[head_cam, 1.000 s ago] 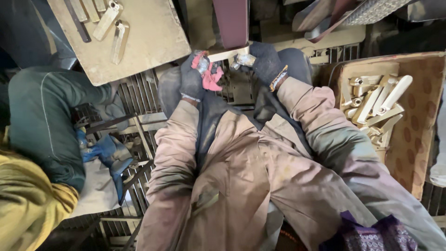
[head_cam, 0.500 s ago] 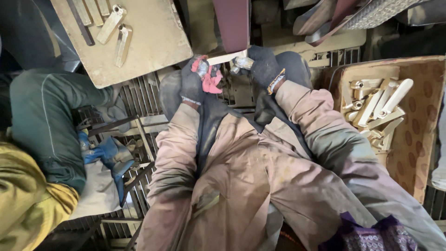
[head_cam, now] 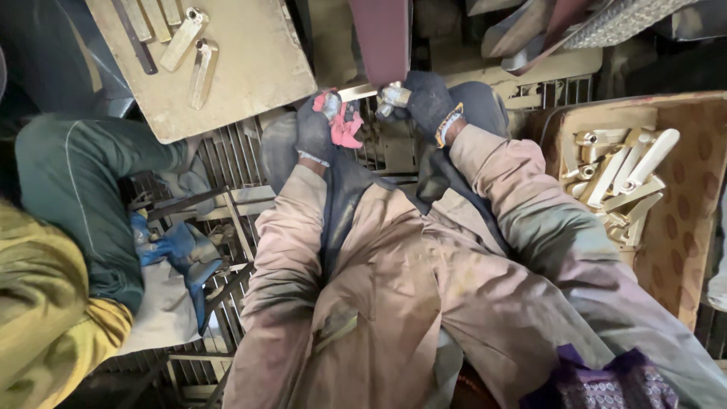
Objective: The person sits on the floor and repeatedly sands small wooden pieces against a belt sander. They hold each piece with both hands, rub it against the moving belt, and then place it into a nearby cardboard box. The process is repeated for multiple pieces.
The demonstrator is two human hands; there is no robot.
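Both gloved hands clenched on one brass bar (head_cam: 362,92) — left hand (head_cam: 322,125) one end, right hand (head_cam: 424,102) the other, seemingly against the belt (head_cam: 381,38).

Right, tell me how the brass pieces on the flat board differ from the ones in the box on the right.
The brass pieces on the flat tan board are few, laid side by side in a rough row; the brass pieces in the brown box are many, heaped criss-cross over one another. The board's pieces lie flat on an open surface; the box's sit between raised walls. Both lots are long, yellowish metal bars, some with a round socket at one end.
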